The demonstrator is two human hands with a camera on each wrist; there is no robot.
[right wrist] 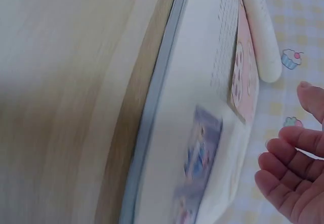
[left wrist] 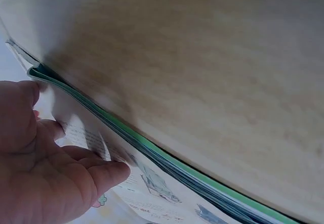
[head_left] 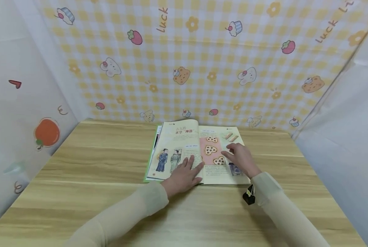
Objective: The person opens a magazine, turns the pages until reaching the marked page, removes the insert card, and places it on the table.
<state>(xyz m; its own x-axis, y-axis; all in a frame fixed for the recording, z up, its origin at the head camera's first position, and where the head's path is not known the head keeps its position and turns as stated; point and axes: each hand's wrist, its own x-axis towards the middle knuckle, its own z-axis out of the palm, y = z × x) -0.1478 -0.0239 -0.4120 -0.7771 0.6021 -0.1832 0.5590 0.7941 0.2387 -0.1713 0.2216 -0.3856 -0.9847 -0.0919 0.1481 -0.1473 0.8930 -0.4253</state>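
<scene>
An open book with printed text and pictures lies on the wooden table. My left hand rests on its left page beside the spine, fingers spread. In the left wrist view the fingers of that hand lie against the page. A pink card patterned with heart shapes lies on the right page, along the spine. Just to its right is my right hand, thumb and fingers apart. The right wrist view shows this hand loosely bent, holding nothing, with a gap between it and the page.
Wooden tabletop surrounds the book. A yellow-checked cloth with cartoon prints stands behind the table, and pale sheets hang at the sides. A small black object is at the right sleeve cuff.
</scene>
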